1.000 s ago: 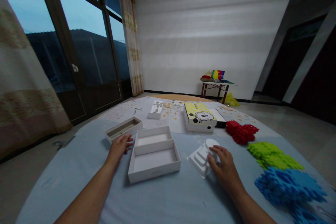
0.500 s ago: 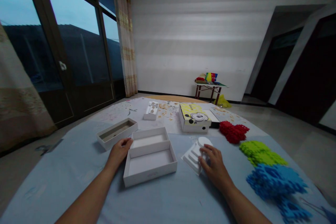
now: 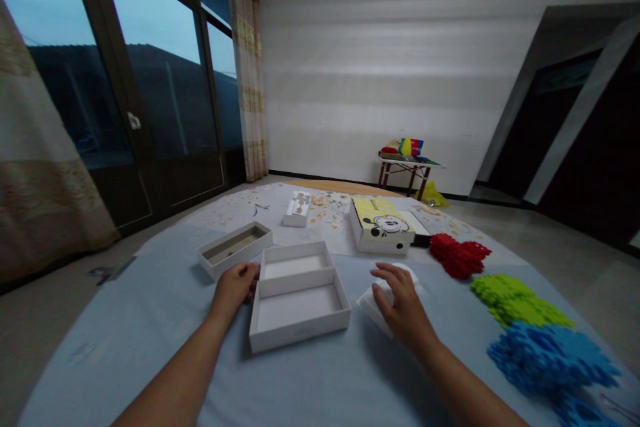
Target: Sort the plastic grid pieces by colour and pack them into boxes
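In front of me stands a shallow white box (image 3: 300,330), open at the top and split by a low divider into a small far and a larger near compartment. My left hand (image 3: 234,290) is at its left wall, fingers curled in and fingertips against the edge. To the right of the box lies a white moulded tray-like piece (image 3: 373,307) with stepped ridges. Over it hovers my right hand (image 3: 403,310), fingers spread and bent, hiding much of the piece. Nothing shows gripped in the right hand.
Behind the left hand sits a narrow box (image 3: 235,250). Further back are a small white box (image 3: 297,210) and a yellow cartoon-print box (image 3: 383,227). Red (image 3: 457,255), green (image 3: 520,300) and blue (image 3: 550,353) piles of plastic pieces line the right side.
My right hand has lifted off the white moulded piece and its fingers have spread. My left hand has slid slightly down along the box's left wall. The whole view has shifted a little.
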A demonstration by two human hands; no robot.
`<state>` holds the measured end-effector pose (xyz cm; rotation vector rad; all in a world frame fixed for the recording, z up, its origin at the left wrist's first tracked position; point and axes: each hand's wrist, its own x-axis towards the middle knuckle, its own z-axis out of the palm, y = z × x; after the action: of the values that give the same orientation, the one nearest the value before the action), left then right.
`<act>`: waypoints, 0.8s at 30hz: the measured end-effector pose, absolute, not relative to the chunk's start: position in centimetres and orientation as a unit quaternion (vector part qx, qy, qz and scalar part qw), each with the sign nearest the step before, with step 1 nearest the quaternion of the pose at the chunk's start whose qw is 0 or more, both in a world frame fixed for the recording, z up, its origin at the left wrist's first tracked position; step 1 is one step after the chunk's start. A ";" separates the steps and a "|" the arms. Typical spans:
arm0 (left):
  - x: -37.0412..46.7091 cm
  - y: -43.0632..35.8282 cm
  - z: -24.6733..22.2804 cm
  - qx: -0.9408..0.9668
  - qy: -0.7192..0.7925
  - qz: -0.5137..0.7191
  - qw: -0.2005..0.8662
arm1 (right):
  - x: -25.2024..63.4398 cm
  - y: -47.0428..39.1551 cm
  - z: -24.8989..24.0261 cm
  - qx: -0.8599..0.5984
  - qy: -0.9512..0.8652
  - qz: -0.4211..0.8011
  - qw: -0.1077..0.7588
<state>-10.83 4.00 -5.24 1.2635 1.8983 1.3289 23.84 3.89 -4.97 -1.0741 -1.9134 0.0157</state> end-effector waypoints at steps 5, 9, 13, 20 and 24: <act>-10.7 3.8 -5.2 0.463 0.686 0.502 0.252 | 22.1 4.4 -5.1 -0.419 -0.781 0.018 0.463; -10.5 3.7 -5.0 0.459 0.685 0.504 0.259 | 22.3 4.6 -5.8 -0.421 -0.781 0.020 0.461; -10.5 3.7 -4.8 0.462 0.684 0.501 0.260 | 22.8 4.8 -6.3 -0.431 -0.776 0.020 0.459; -10.9 3.9 -5.0 0.464 0.698 0.484 0.253 | 23.5 4.7 -6.2 -0.440 -0.776 0.018 0.451; -11.7 3.7 -4.6 0.456 0.718 0.480 0.217 | 25.1 4.5 -6.3 -0.437 -0.782 0.008 0.444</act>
<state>-11.69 3.73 -4.57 1.2624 1.9876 1.3295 25.07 4.46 -6.29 -1.0846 -1.9399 0.0194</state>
